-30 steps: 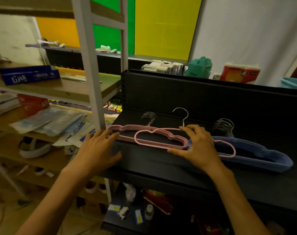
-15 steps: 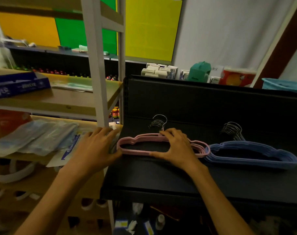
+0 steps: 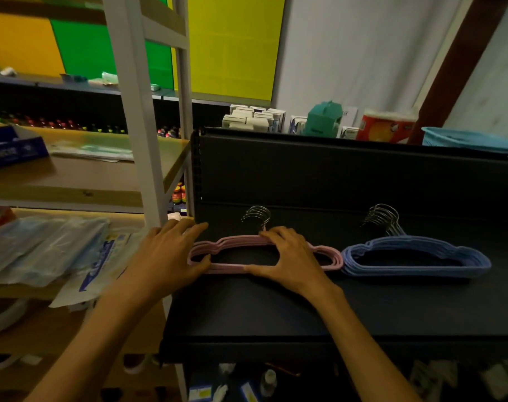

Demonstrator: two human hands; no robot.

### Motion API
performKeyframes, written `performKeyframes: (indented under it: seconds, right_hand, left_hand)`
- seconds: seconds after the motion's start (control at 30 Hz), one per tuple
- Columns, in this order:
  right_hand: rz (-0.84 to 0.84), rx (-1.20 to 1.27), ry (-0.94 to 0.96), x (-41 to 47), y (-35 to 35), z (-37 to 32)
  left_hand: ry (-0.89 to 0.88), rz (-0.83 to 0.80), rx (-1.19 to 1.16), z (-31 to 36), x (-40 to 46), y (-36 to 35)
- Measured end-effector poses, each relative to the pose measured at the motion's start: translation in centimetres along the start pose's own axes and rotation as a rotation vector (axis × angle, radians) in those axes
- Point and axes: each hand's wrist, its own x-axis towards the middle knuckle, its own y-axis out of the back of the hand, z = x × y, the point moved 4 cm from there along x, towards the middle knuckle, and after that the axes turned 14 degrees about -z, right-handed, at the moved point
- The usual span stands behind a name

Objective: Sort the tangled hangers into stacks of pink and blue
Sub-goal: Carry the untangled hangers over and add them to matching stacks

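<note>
A stack of pink hangers [image 3: 331, 254] lies flat on the black shelf [image 3: 276, 309], left of centre, its metal hooks [image 3: 257, 216] pointing to the back. A separate stack of blue hangers [image 3: 415, 271] lies just to its right, nearly touching it, with its own hooks [image 3: 382, 218] behind. My left hand [image 3: 168, 253] presses against the left end of the pink stack, fingers fairly straight and thumb on the rim. My right hand [image 3: 290, 256] grips the middle of the pink stack, fingers curled over the top bar and thumb on the lower bar.
A white upright post [image 3: 142, 140] stands just left of the black shelf. Wooden shelves to the left hold plastic packets [image 3: 43, 248]. A black back panel [image 3: 334, 175] rises behind the hangers. Above it sit boxes, a green container [image 3: 324, 118] and a blue basket [image 3: 467, 139].
A single pink hanger that lay askew across both stacks has been drawn left onto the pink stack. My right hand moved left with it, and my left hand closed in on the stack's end.
</note>
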Motion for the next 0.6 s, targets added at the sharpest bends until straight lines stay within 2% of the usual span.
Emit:
performKeyframes:
  seconds: [0.2,0.37,0.6]
  right_hand:
    - [-0.041,-0.086,-0.025,-1.2,0.6,0.2]
    - [0.027,-0.149,-0.089,-4.6,2.1,1.4]
    - [0.119,-0.226,-0.181,-10.5,4.2,4.5]
  left_hand:
    - [0.002,-0.018,0.005,0.2,-0.1,-0.4]
    - [-0.043,-0.044,0.01,2.3,0.4,-0.8]
    - [-0.148,0.012,0.034,8.3,0.9,-1.3]
